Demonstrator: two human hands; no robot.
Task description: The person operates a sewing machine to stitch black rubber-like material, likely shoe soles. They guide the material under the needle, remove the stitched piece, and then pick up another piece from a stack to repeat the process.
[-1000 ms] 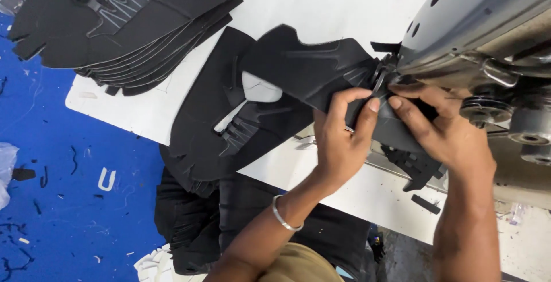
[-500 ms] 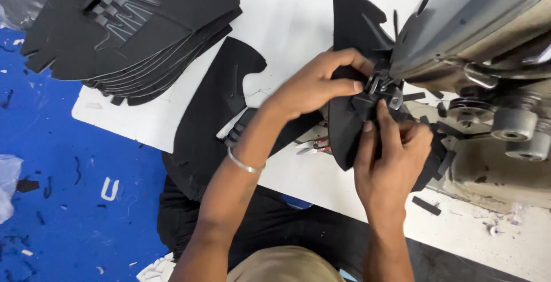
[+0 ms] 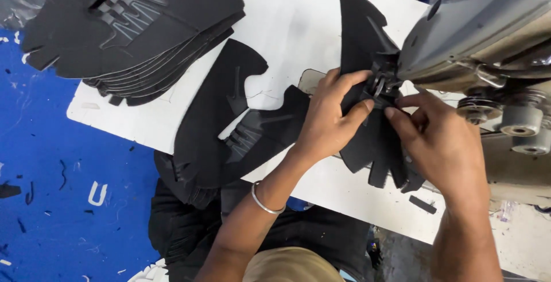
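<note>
My left hand (image 3: 332,118) presses and pinches a black cut fabric piece (image 3: 359,41) at the presser foot (image 3: 380,84) of a grey sewing machine (image 3: 476,23). My right hand (image 3: 442,144) grips the same piece from the right, fingers close to the foot. The piece stands nearly upright on the white table (image 3: 293,18), its lower tabs fanning out under my right hand. A silver bangle (image 3: 265,201) circles my left wrist.
A second black fabric piece (image 3: 224,121) lies flat left of my hands. A stack of several black cut pieces (image 3: 132,23) sits at the table's far left. More black pieces (image 3: 183,224) hang below the table edge. Blue floor (image 3: 51,190) with scraps lies left.
The fabric piece has turned from lying sideways to pointing up under the foot. My left hand has slid further right onto it, and my right hand has shifted to the piece's right side.
</note>
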